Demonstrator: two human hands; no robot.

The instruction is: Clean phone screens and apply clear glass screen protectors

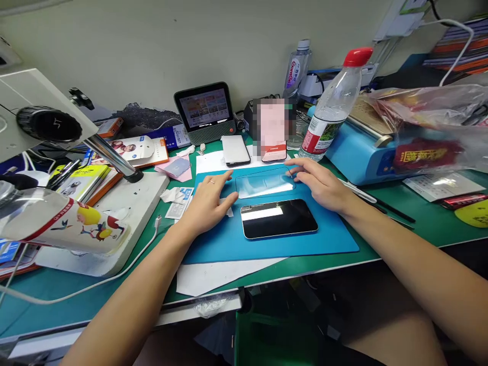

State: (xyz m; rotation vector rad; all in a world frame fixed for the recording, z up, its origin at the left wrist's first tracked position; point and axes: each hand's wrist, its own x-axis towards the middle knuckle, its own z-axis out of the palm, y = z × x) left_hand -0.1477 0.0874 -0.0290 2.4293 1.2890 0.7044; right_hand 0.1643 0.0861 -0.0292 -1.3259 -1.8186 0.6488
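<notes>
A clear screen protector with a thin black border is over the blue mat, its surface reflecting light. My left hand, wearing a ring, is at the protector's left end with thumb and fingers apart. At the opposite end is my right hand, its fingers stretched over the upper right corner; whether they press on it I cannot tell. Nearer to me lies a smartphone, dark screen up, with a bright reflection across its upper left. A small white scrap shows beside my left thumb.
Behind the mat are a white-faced phone, a propped-up phone with a pink screen and a smart display. A red-capped bottle stands before a blue machine. At left, a stand base holds a bottle; a white cable crosses the desk.
</notes>
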